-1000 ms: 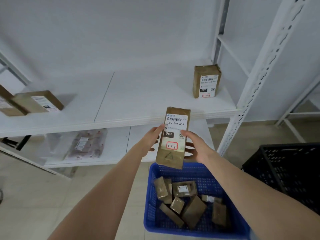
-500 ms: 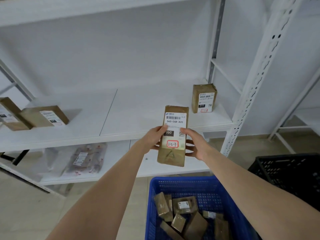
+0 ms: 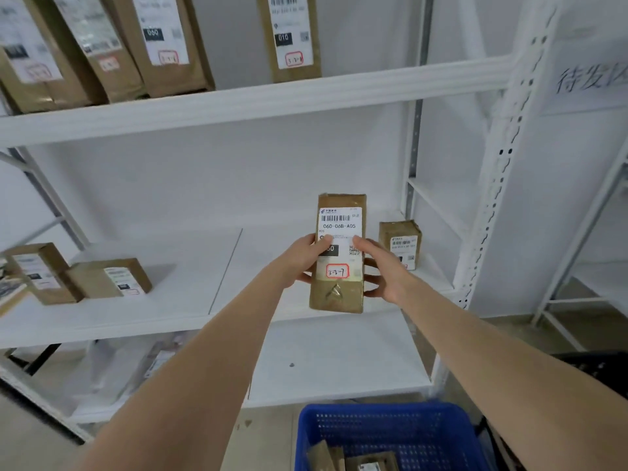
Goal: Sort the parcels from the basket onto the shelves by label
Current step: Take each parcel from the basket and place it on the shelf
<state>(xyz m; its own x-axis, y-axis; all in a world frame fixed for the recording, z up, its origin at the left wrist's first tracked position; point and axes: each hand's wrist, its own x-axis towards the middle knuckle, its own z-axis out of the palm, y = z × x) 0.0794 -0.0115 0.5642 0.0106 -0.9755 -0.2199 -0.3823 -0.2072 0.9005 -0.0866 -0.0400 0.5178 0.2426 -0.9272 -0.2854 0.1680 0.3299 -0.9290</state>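
- A brown cardboard parcel (image 3: 336, 294) is held upright near the centre of the view, in front of the middle shelf (image 3: 163, 311). Its white label faces the camera and reads 060-06B-A05, with a handwritten mark in a red box lower down.
- The left hand (image 3: 300, 261) grasps the parcel's left edge, thumb lying across the label.
- The right hand (image 3: 382, 271) grasps the right edge, thumb on the label and fingers curled round behind.
- A smaller labelled box (image 3: 401, 241) stands on the middle shelf at 3 o'clock from the held parcel, just beside the right hand.
- Two brown boxes (image 3: 102, 280) sit side by side on the same shelf at 9 o'clock, well apart from the hands.
- On the upper shelf (image 3: 255, 100), from 10 to 12 o'clock, tall labelled packages (image 3: 292, 39) stand on end.
- The blue basket (image 3: 390, 433) sits at 6 o'clock, with loose packets (image 3: 323, 455) partly in view inside.
- A black crate (image 3: 605, 368) shows at 4 o'clock, partly hidden by the right forearm.
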